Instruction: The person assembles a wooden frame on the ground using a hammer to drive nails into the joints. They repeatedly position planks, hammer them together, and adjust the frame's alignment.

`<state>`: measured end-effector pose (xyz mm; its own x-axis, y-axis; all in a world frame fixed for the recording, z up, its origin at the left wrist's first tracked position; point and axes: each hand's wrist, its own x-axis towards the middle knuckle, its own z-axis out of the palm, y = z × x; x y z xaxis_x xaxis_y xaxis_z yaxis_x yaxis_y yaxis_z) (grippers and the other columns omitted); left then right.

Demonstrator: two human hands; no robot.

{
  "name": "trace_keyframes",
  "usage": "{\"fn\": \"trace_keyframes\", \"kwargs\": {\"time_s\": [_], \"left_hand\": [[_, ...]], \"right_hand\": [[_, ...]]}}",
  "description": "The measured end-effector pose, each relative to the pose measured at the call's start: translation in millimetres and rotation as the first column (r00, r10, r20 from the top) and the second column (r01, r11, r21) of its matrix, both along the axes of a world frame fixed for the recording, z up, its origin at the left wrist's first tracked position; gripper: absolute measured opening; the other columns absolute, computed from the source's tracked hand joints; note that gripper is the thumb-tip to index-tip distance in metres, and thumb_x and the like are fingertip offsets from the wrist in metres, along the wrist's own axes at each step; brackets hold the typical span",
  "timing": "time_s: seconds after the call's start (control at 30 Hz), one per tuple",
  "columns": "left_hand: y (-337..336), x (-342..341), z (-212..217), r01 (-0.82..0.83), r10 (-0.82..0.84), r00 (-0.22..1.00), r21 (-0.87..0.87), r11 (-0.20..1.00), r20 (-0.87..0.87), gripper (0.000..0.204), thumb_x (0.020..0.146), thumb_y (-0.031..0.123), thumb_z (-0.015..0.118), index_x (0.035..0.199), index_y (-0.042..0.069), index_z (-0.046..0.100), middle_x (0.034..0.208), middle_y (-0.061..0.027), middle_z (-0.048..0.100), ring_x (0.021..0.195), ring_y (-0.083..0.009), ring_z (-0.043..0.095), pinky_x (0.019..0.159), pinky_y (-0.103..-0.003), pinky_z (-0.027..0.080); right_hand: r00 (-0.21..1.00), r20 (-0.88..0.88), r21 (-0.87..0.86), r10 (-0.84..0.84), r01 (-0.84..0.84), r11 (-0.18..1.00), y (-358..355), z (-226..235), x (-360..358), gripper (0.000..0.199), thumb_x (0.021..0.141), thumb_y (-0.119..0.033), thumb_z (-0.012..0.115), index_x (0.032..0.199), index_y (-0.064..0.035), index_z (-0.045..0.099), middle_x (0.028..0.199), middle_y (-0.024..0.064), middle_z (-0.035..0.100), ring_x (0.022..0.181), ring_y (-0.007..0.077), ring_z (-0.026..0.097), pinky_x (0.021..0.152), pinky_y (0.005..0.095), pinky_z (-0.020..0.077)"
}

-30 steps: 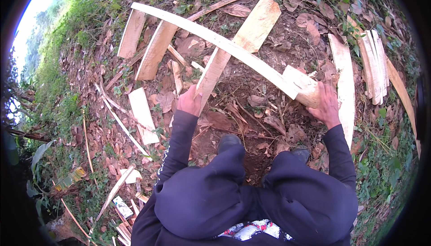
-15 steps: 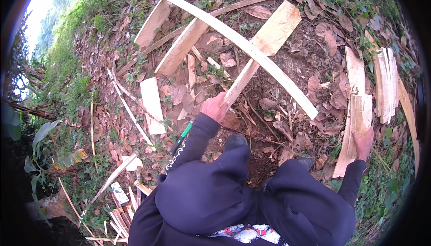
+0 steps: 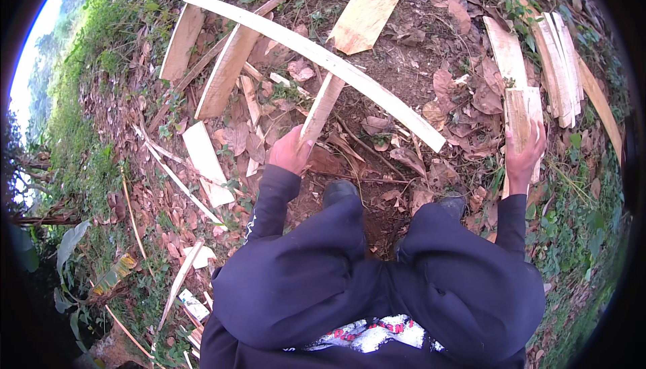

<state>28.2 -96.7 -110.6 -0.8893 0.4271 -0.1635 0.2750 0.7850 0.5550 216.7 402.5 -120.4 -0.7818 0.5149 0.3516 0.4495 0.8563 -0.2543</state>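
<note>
The plank [image 3: 321, 108] is clamped at its near end in the left hand [image 3: 291, 153], its far part passing under the long curved strip [image 3: 316, 56]. A short board [image 3: 518, 123] is gripped by the right hand [image 3: 523, 155], beside the stacked boards [image 3: 557, 59]. A firm hold near each end would be advised. No containers are seen.

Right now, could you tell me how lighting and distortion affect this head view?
Head view: soft even daylight, no hard shadows; sky blown out at the upper left; fisheye bends the long pale plank; dark corners; left hand and right hand sharp.
</note>
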Motion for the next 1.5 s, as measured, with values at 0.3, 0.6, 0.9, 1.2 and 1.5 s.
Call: {"fn": "trace_keyframes", "kwargs": {"time_s": [0.3, 0.6, 0.9, 1.2, 1.5], "left_hand": [[-71, 13, 36, -0.305, 0.282, 0.949, 0.194, 0.932, 0.138, 0.044, 0.096, 0.020, 0.061, 0.135, 0.001, 0.050, 0.110, -0.0158, 0.069, 0.092, -0.0200, 0.067, 0.080, -0.030, 0.054], [-333, 35, -41, -0.799, 0.782, 0.588, -0.003, 0.601, -0.206, 0.061, 0.082, 0.027, 0.075, 0.132, 0.001, 0.052, 0.116, -0.0212, 0.065, 0.102, -0.0300, 0.067, 0.087, -0.038, 0.054], [-400, 41, -111, -0.854, 0.882, 0.454, -0.343, 0.390, -0.126, 0.080, 0.073, 0.045, 0.080, 0.134, 0.002, 0.051, 0.122, -0.0273, 0.060, 0.117, -0.0416, 0.056, 0.104, -0.045, 0.043], [-374, 34, -104, -0.826, 0.885, 0.457, -0.326, 0.461, 0.093, 0.083, 0.061, 0.036, 0.091, 0.123, 0.000, 0.050, 0.115, -0.0193, 0.061, 0.109, -0.0349, 0.058, 0.095, -0.043, 0.047], [-275, 54, 0, -0.756, 0.681, 0.624, -0.073, 0.651, -0.384, 0.024, 0.088, 0.009, 0.065, 0.103, 0.004, 0.048, 0.093, -0.0211, 0.065, 0.087, -0.0432, 0.065, 0.074, -0.046, 0.050]], "right_hand": [[0.968, -0.067, -0.764, 0.241, -0.205, 0.611, -89, 2, -25, 0.025, 0.097, -0.017, 0.057, 0.110, 0.0036, 0.063, 0.093, 0.0124, 0.067, 0.086, 0.0196, 0.065, 0.081, 0.0329, 0.0517], [0.982, -0.074, -0.987, 0.173, -0.097, 0.126, -126, -28, -15, 0.037, 0.106, -0.028, 0.043, 0.113, 0.0040, 0.061, 0.092, 0.0063, 0.066, 0.085, 0.0124, 0.061, 0.082, 0.0286, 0.0494], [0.950, 0.023, -0.961, 0.310, -0.064, 0.268, -118, -13, -6, 0.034, 0.107, -0.023, 0.041, 0.113, 0.0024, 0.062, 0.090, 0.0055, 0.064, 0.083, 0.0127, 0.060, 0.080, 0.0280, 0.0486], [0.958, 0.029, -0.953, 0.285, -0.059, 0.298, -108, 1, -9, 0.035, 0.107, -0.026, 0.040, 0.114, 0.0014, 0.061, 0.090, 0.0049, 0.063, 0.084, 0.0123, 0.060, 0.081, 0.0276, 0.0504], [0.965, 0.001, -0.935, 0.263, -0.093, 0.342, -84, -4, -11, 0.032, 0.107, -0.023, 0.041, 0.114, 0.0002, 0.062, 0.093, 0.0048, 0.062, 0.087, 0.0124, 0.060, 0.083, 0.0287, 0.0503]]}}
